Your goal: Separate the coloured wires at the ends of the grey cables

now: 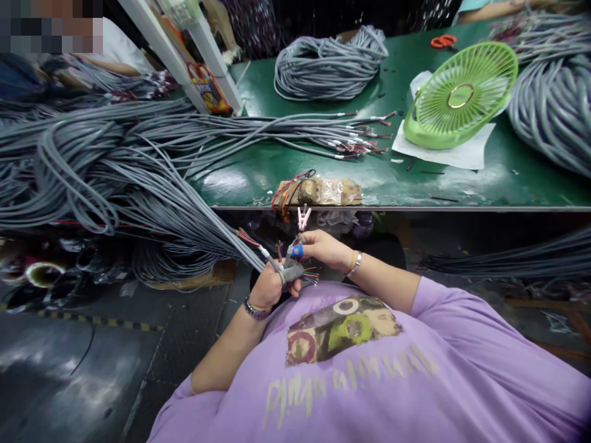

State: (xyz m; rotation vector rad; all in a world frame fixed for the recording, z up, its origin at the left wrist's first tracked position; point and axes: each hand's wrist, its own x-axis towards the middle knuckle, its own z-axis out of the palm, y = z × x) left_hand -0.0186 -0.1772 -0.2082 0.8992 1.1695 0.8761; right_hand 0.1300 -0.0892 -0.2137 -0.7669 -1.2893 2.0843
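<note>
Close to my body, my left hand (pixel 270 288) is closed around a grey cable (pixel 292 272) whose end fans out into thin coloured wires. Another cable end (pixel 264 251) with orange and blue wires sticks up beside that hand. My right hand (pixel 325 249) pinches at the wire ends just above, with a blue band on one finger; what sits between its fingertips is too small to make out. A pale pink clip (pixel 303 219) stands just beyond these fingertips, at the table's front edge. Behind it lies a taped wooden block (pixel 330 191) with red and black leads.
Grey cables (pixel 184 191) heap over the left of the green table (pixel 258 178), their stripped ends pointing right. Cable coils (pixel 327 64) lie at the back and right. A green fan (pixel 459 95) and orange-handled scissors (pixel 443 42) are also there. A white post (pixel 217 67) rises at left. Other people sit across.
</note>
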